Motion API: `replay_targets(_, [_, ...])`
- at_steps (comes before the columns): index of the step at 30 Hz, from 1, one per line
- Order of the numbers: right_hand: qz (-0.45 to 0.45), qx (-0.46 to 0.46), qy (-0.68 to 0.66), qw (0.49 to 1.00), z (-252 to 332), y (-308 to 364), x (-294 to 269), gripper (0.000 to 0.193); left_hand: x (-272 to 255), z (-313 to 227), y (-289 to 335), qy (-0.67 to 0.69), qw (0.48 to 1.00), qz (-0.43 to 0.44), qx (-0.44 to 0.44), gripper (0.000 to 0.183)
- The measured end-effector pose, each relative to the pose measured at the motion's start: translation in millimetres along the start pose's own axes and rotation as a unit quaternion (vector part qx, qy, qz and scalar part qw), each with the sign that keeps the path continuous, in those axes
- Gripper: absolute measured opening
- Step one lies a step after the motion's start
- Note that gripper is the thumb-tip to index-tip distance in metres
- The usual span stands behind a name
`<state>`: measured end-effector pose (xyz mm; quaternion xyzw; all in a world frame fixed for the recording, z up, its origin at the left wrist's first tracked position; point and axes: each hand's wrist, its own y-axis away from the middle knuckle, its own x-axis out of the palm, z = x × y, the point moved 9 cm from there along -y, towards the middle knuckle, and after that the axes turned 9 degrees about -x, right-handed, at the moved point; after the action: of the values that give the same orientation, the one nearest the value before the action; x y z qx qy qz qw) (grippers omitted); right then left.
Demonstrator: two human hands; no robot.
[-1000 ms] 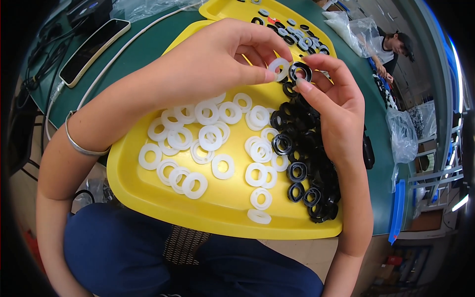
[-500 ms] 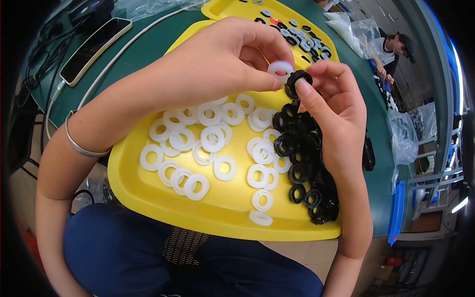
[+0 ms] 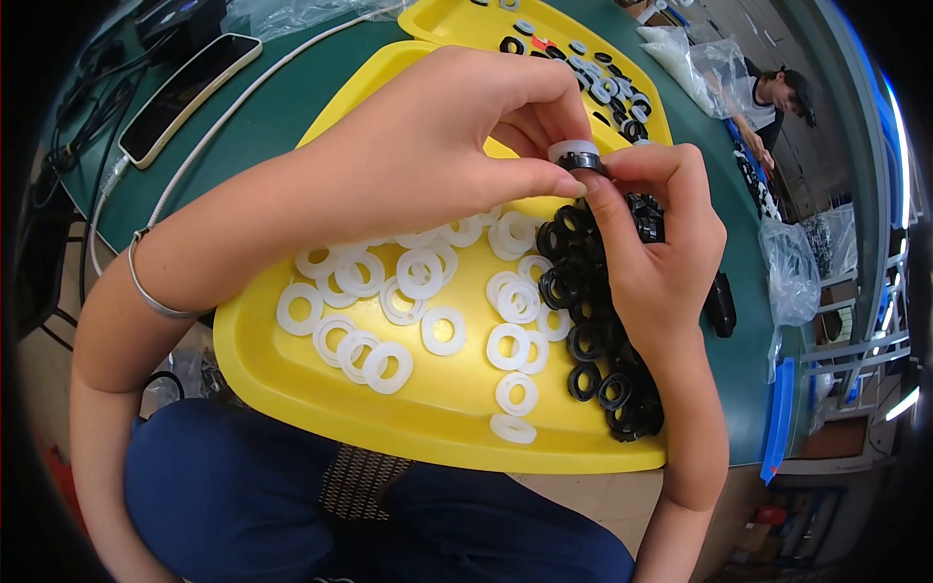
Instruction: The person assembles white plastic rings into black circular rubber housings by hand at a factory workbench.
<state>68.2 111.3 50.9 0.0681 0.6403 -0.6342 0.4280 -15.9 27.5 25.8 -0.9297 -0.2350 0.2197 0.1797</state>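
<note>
Above the far part of a yellow tray [image 3: 457, 439], my two hands meet around a small pair of rings. A white ring [image 3: 571, 149] lies against the top of a black ring [image 3: 580, 163]. My left hand [image 3: 486, 136] pinches the white ring between thumb and fingers, its thumb also beside the black one. With thumb and forefinger my right hand [image 3: 661, 209] grips the black ring from the right side. Loose white rings [image 3: 442, 330] spread over the tray's left and middle. Black rings [image 3: 585, 340] are heaped on its right, partly hidden under my right hand and forearm.
A second yellow tray [image 3: 428, 17] behind holds mixed black and white rings [image 3: 607, 87]. At left a phone [image 3: 190, 97] with a white cable [image 3: 233, 102] lies on the green table [image 3: 282, 63]. Plastic bags [image 3: 787, 267] hang at right. Another person [image 3: 773, 102] works at the far right.
The white ring and the black ring, side by side and tilted before, are now stacked together. Both hands have closed in on each other and moved slightly.
</note>
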Motion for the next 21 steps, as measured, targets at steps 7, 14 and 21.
replay_targets(7, [-0.004,-0.059,0.086,0.995,13,-3,-1,0.021,-1,-22,7,-0.208,0.973,-0.059,0.085,0.02])
replay_targets(14, [0.02,-0.113,0.153,0.981,23,0,4,0.024,11,-36,16,-0.379,0.904,-0.094,0.173,0.023])
replay_targets(21, [0.031,-0.135,0.164,0.977,31,-3,-1,0.02,9,-45,19,-0.381,0.895,-0.132,0.191,0.023])
